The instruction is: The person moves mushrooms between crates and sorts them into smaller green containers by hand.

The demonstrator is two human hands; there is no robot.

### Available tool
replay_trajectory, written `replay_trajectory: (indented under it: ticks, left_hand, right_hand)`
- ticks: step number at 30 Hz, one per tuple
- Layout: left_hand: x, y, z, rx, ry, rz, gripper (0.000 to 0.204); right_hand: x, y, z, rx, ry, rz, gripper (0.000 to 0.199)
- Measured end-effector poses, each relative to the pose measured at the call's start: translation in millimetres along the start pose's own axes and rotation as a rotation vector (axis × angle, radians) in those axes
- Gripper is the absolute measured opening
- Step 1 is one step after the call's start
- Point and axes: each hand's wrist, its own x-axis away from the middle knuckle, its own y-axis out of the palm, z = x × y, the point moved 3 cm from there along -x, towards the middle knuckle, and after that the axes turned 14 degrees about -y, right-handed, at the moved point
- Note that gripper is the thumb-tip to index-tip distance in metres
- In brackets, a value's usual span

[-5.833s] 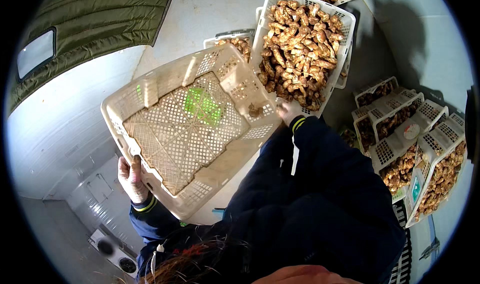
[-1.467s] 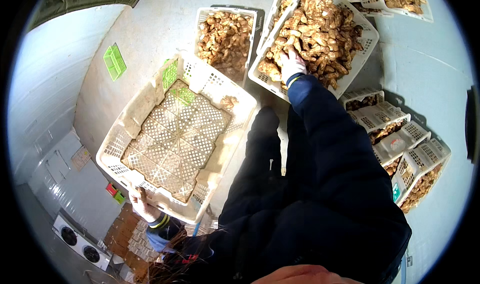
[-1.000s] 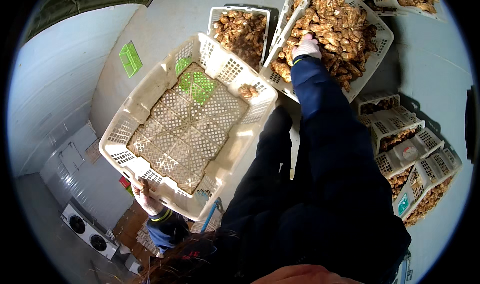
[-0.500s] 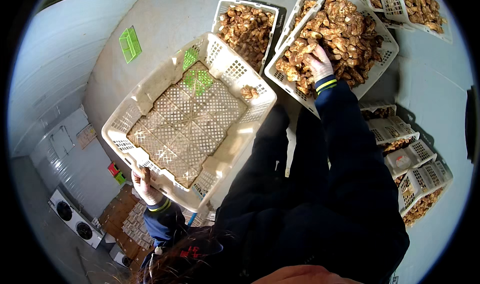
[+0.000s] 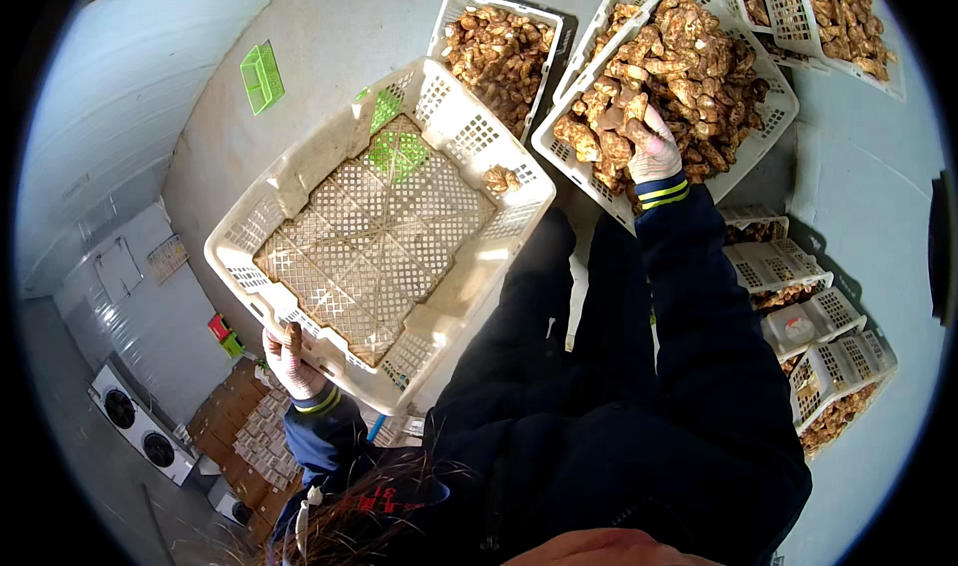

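My left hand [image 5: 290, 362], in a light glove, grips the near rim of a white perforated plastic crate [image 5: 299, 172] and holds it tilted in front of me. Inside it lie a green tag [image 5: 399, 152] and one piece of ginger root [image 5: 499, 179] in a corner. My right hand [image 5: 654, 149], also gloved, reaches into a second white crate [image 5: 559, 162] heaped with ginger roots [image 5: 694, 57]. Its fingers curl around a root at the near edge of the heap.
Another crate of ginger [image 5: 499, 52] stands beyond the held one, with more at the top right [image 5: 843, 7]. Stacked crates [image 5: 803, 321] line the right side. A green tray [image 5: 261, 75] lies on the grey floor. Cardboard boxes [image 5: 249, 426] and a fan unit [image 5: 130, 428] sit lower left.
The held crate has turned and settled lower in view. My right hand has moved from the full crate's rim onto the ginger heap and closed on a root.
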Motion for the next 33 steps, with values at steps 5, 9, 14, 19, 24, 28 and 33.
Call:
replay_trajectory:
  ticks: [5, 9, 14, 19, 24, 28, 33]
  left_hand:
    - [-1, -5, -2, 0.008, 0.000, 0.008, 0.015]
    - [-4, -17, -6, -0.003, -0.012, -0.068, 0.015]
    - [-4, -12, -4, -0.009, -0.026, -0.009, 0.015]
    - [-7, -5, -6, 0.013, -0.019, 0.056, 0.009]
    - [-17, -9, -6, 0.086, -0.009, 0.072, 0.012]
    - [-24, 18, -4, 0.124, 0.067, 0.104, 0.010]
    - [-52, 40, -27, 0.374, -0.075, -0.023, 0.022]
  right_hand:
    - [-3, 8, -6, -0.007, -0.032, 0.013, 0.053]
    - [-3, 7, -3, 0.021, -0.030, 0.146, 0.051]
    - [0, -65, -3, 0.687, -0.230, 0.145, 0.025]
    - [16, -68, -42, 1.640, -0.371, 0.056, 0.033]
    - [39, -104, -67, 1.981, -0.275, 0.142, 0.033]
    - [44, -97, -85, 2.140, 0.115, 0.059, 0.037]
    - [44, -95, -82, 2.308, 0.107, -0.040, 0.043]
